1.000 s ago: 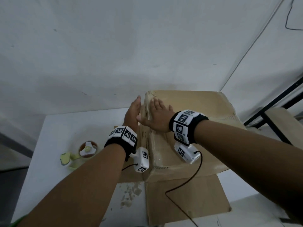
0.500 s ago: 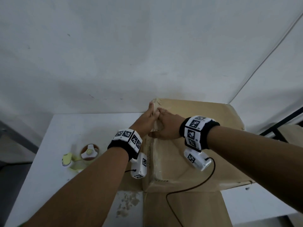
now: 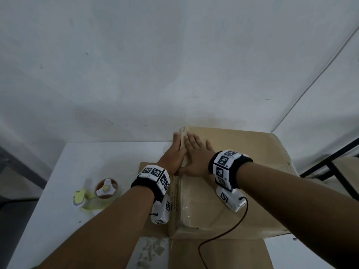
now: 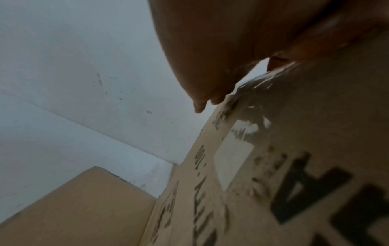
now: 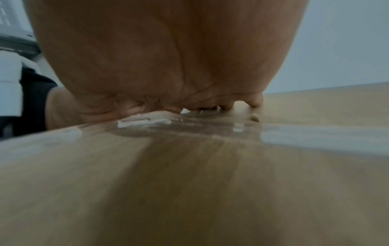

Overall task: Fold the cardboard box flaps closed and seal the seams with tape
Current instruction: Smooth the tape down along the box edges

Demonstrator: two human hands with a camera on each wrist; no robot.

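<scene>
Head view, left to right: a tape dispenser [image 3: 106, 189] with a brown roll lies on the white bench [image 3: 64, 191], well apart from the work; the cardboard box [image 3: 242, 183] stands at the bench's right, against the wall; the left hand [image 3: 174, 158] lies flat against the box's left side at the top edge, fingers straight; the right hand [image 3: 194, 156] lies flat on the top face, fingers spread and extended. Half a second ago both hands were bunched at the far corner with fingers curled in; they now lie flat and reach further along the edge; judged, the person is smoothing tape [image 3: 186, 206] over the left edge seam, so this seam is near sealed, while a flap [image 3: 217, 255] at the near side hangs open.

Left wrist view adds what the head view lacks: glossy, wrinkled tape [image 4: 248, 86] wraps the edge beneath the fingertips [image 4: 199, 106]; black printing shows on the side panel.

Right wrist view shows the palm down on the top, a shiny tape band [image 5: 315, 134] crossing the board, and a white crumpled patch [image 5: 143, 122] under the hand's heel; the dispenser appears in neither wrist view.
</scene>
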